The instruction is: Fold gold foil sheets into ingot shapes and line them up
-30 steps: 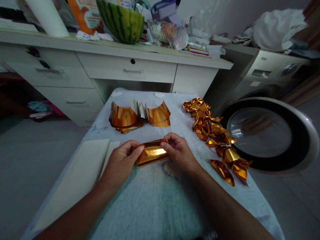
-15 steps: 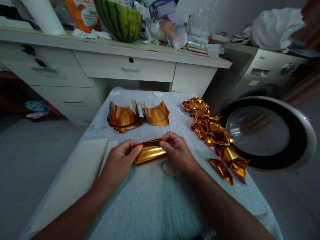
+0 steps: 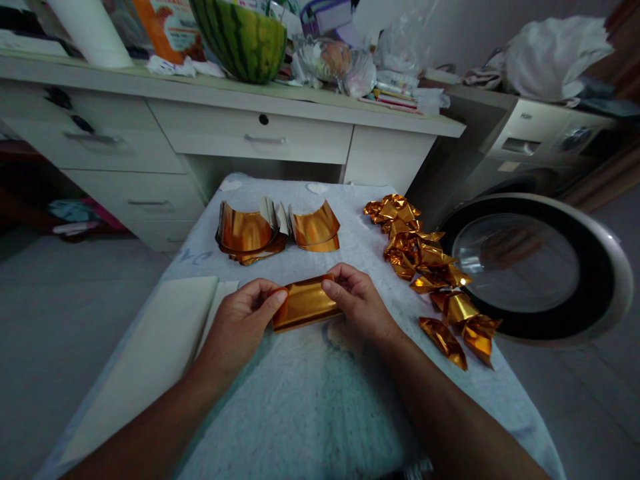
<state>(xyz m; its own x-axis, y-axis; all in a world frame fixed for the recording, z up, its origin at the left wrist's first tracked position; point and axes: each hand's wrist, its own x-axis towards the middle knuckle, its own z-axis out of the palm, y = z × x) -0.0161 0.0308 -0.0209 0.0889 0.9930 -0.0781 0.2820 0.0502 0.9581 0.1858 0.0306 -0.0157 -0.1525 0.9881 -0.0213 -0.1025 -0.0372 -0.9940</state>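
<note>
A sheet of shiny gold foil paper (image 3: 307, 303) is stretched between my two hands above the cloth-covered table. My left hand (image 3: 247, 312) pinches its left end, thumb on top. At the other end, my right hand (image 3: 356, 299) grips the upper right corner between thumb and fingers. The foil looks rolled or folded along its length. Beyond my hands lie curled stacks of gold foil sheets (image 3: 245, 232), silver on the back. To the right runs a row of folded gold foil pieces (image 3: 417, 250), some loosely piled on one another.
White paper sheets (image 3: 150, 353) lie along the table's left side. Behind the table stands a white desk (image 3: 295, 137) with half a watermelon (image 3: 250, 50) on top. An open washing machine door (image 3: 530, 267) reaches close to the table's right edge.
The foil's face looks flatter and more evenly lit, its top edge less curled over. Both hands keep their hold in nearly the same place.
</note>
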